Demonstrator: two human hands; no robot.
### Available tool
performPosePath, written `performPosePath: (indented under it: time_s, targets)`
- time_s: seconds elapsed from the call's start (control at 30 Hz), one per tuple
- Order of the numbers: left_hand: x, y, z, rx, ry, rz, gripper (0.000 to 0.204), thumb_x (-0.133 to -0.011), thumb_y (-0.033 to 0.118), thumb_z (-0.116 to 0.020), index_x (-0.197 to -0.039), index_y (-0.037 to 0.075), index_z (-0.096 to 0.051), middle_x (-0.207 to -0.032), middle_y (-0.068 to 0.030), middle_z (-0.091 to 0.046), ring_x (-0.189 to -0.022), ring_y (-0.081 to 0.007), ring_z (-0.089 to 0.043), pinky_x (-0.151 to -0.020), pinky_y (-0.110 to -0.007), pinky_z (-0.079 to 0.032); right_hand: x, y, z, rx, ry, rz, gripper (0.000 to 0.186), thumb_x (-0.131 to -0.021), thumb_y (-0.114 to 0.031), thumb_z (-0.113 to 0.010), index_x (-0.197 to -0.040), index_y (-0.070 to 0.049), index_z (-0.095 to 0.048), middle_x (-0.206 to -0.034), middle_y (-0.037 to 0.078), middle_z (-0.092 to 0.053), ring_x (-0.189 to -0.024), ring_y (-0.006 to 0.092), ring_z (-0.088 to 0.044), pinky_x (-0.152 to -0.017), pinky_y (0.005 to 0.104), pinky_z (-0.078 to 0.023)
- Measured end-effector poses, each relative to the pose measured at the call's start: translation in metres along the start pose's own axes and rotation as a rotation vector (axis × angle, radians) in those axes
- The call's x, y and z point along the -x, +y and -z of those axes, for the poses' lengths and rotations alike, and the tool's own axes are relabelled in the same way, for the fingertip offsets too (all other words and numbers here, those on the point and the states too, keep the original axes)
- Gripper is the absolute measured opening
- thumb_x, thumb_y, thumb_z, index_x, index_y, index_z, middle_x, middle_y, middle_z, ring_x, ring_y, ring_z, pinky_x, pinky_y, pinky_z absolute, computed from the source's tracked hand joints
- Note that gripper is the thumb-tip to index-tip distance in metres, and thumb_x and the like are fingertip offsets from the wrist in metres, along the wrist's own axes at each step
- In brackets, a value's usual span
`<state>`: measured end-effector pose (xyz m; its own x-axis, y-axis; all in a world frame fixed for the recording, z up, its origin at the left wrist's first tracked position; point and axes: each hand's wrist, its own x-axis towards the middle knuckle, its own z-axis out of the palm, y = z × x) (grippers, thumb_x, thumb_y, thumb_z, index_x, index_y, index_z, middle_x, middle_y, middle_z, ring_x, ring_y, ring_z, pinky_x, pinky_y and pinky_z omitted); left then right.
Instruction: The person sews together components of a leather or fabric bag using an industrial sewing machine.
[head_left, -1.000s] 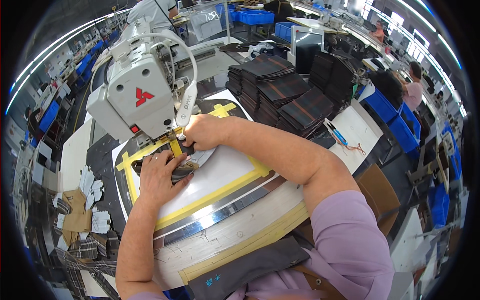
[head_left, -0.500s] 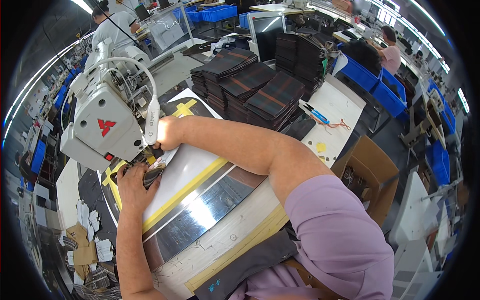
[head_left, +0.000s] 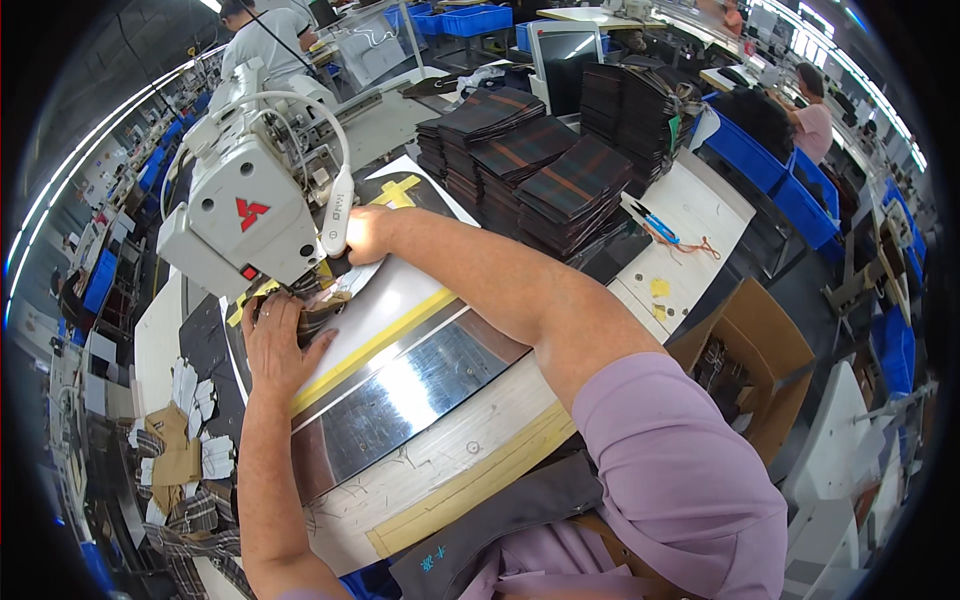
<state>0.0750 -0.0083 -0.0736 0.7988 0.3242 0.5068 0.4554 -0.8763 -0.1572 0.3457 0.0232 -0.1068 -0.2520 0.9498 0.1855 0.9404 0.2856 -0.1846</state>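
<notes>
Under the head of the white sewing machine, a folded dark cloth piece lies on the plate. My left hand rests on its near left side, fingers stretched forward and thumb apart. On the machine's other side my right hand is bent in close behind the white lamp. Its fingers look curled, but the lamp and machine head hide most of them, and what they hold is not visible. A white sheet edged with yellow tape lies beneath the cloth, beside a shiny metal plate.
Stacks of dark plaid pieces stand behind my right forearm. Blue thread snips lie farther right. Beyond the table's right edge is an open cardboard box. Cloth scraps lie at left. Two people work farther back.
The view has shifted, so the machine and stacks appear farther right. The fingers of my left hand lie more stretched out on the cloth. My right hand stays behind the lamp.
</notes>
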Motion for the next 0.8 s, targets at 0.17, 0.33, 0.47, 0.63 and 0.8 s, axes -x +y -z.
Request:
performPosePath:
  time_s: [0.17, 0.33, 0.47, 0.63, 0.8]
  targets:
    - [0.01, -0.002, 0.019, -0.024, -0.031, 0.043, 0.053, -0.075, 0.043, -0.079, -0.108, 0.006, -0.063, -0.106, -0.0107, -0.064, -0.107, -0.0282, -0.06, -0.112, -0.049, -0.027, 0.007, -0.01, 0.005, -0.03, 0.0, -0.014, 0.042, -0.081, -0.022, -0.065, -0.121, -0.027, -0.072, -0.123, 0.006, -0.069, -0.118, 0.0247, -0.061, -0.101, 0.0377, -0.049]
    - [0.02, 0.002, 0.035, 0.052, -0.061, 0.067, 0.042, -0.083, 0.041, -0.073, -0.106, 0.006, -0.067, -0.108, -0.0103, -0.064, -0.109, -0.0269, -0.06, -0.108, -0.047, -0.03, 0.032, -0.021, 0.019, -0.091, -0.032, -0.022, 0.05, -0.082, -0.021, -0.065, -0.131, -0.019, -0.065, -0.129, 0.014, -0.064, -0.12, 0.0309, -0.06, -0.103, 0.0403, -0.048]
    - [0.022, -0.007, 0.029, 0.021, 0.162, 0.201, 0.048, -0.08, 0.037, -0.076, -0.114, 0.004, -0.065, -0.12, -0.0133, -0.062, -0.116, -0.0299, -0.056, -0.102, -0.045, -0.037, 0.062, -0.025, 0.019, -0.039, 0.007, -0.024, 0.05, -0.082, -0.013, -0.064, -0.132, -0.013, -0.062, -0.129, 0.019, -0.061, -0.12, 0.0342, -0.059, -0.102, 0.0414, -0.048]
    - [0.03, -0.043, 0.013, 0.344, -0.102, 0.68, 0.062, -0.076, 0.017, -0.07, -0.133, 0.003, -0.053, -0.126, -0.0169, -0.061, -0.1, -0.0303, -0.063, -0.083, -0.04, -0.052, 0.084, -0.056, 0.031, -0.007, -0.108, -0.033, 0.057, -0.081, -0.003, -0.057, -0.137, -0.005, -0.055, -0.129, 0.024, -0.059, -0.12, 0.0375, -0.058, -0.102, 0.043, -0.047]
    - [0.042, -0.055, 0.026, 0.875, -0.378, 1.001, 0.059, -0.079, -0.003, -0.046, -0.137, 0.005, -0.055, -0.127, -0.0126, -0.062, -0.104, -0.0236, -0.064, -0.073, -0.038, -0.057, 0.1, -0.071, 0.046, -0.111, -0.149, -0.082, 0.058, -0.082, -0.004, -0.051, -0.14, -0.003, -0.051, -0.129, 0.026, -0.06, -0.121, 0.0411, -0.057, -0.104, 0.0432, -0.045]
